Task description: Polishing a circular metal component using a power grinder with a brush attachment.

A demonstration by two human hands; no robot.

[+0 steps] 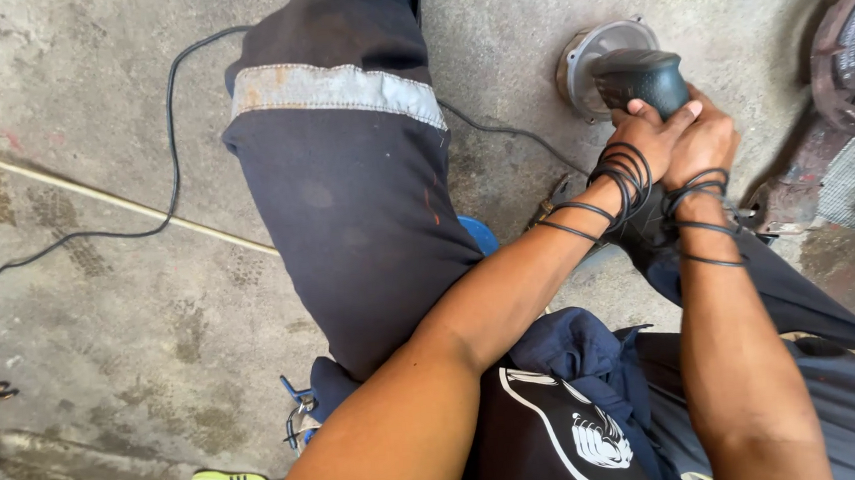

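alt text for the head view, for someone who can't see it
Both hands, left hand and right hand, grip a dark power tool pressed on a round metal disc on the concrete floor; a black cable trails past the person's trouser leg.

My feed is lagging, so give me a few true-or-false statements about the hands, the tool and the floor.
1. Both hands grip the dark power tool. True: left hand and right hand wrap it together.
2. The wrists are bare. False: black bands circle both.
3. A black cable lies on the concrete floor. True.
4. The tool rests on a wooden bench. False: it sits over a round metal part on the floor.
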